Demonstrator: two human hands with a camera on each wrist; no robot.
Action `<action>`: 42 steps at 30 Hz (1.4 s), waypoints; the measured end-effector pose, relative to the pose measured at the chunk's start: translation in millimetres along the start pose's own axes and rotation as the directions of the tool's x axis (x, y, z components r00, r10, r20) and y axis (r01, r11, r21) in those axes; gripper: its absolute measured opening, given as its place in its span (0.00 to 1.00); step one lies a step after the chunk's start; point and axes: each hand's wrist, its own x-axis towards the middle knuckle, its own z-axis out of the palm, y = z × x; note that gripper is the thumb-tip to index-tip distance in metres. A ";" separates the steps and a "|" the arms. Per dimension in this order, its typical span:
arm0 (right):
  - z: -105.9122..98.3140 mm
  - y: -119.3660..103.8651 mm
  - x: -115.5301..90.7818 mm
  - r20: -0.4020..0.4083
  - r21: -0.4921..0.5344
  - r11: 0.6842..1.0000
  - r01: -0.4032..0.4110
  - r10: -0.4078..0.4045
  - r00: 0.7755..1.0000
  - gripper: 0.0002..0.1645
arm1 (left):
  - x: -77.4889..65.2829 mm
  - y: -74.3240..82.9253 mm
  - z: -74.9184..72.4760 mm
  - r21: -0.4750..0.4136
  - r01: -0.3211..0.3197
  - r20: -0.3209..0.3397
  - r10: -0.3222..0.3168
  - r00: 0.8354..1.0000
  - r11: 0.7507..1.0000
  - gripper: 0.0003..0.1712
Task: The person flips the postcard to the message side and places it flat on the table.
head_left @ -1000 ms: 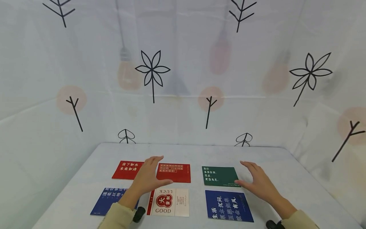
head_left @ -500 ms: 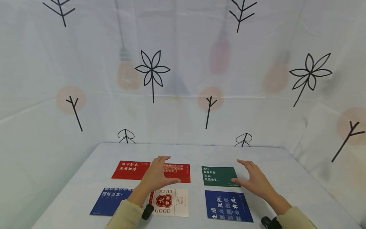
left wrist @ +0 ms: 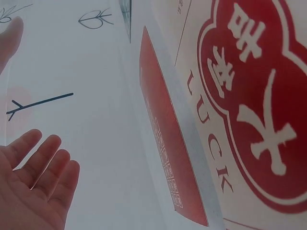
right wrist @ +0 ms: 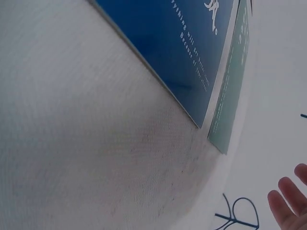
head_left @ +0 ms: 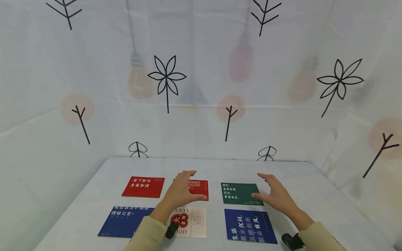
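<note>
My left hand (head_left: pixel 180 193) is held over the table in the head view, fingers extended and thumb apart, with nothing in it. It overlaps a red card with a printed grid (head_left: pixel 201 191) and, with the wrist, a cream "GOOD LUCK" card (head_left: pixel 199 221). Likewise bare, my right hand (head_left: pixel 277 196) hovers with thumb and fingers spread; its thumb overlaps the right edge of a green card (head_left: pixel 235 194). Below that lies a blue card with white lettering (head_left: pixel 249 226). In the left wrist view the cream card (left wrist: pixel 211 120) looms close, beside the red card (left wrist: pixel 163 134).
Further left lie another red card (head_left: pixel 144 188) and another blue card (head_left: pixel 117 225), partly behind the left sleeve. All the cards rest flat on a white table (head_left: pixel 78 209). A white cloth with printed flowers and bulbs (head_left: pixel 194 132) hangs behind the table's far edge.
My left hand has moved right, uncovering the far-left red card and covering more of the gridded red one. My right hand has shifted slightly left. The cards stay put.
</note>
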 end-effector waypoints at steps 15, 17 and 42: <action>4.8 -1.2 10.7 0.034 0.040 0.999 -0.019 0.018 0.999 0.43 | 18.0 14.6 21.0 -0.050 0.041 0.005 -0.041 0.999 0.998 0.48; 5.1 -1.4 12.7 0.037 0.054 0.998 -0.014 0.012 0.999 0.43 | 20.9 16.1 24.2 -0.053 0.043 0.014 -0.042 0.999 0.998 0.47; 8.4 4.6 28.6 0.111 0.072 0.994 -0.077 0.069 0.991 0.40 | 47.4 38.2 57.4 -0.080 0.042 0.083 -0.036 0.996 0.996 0.44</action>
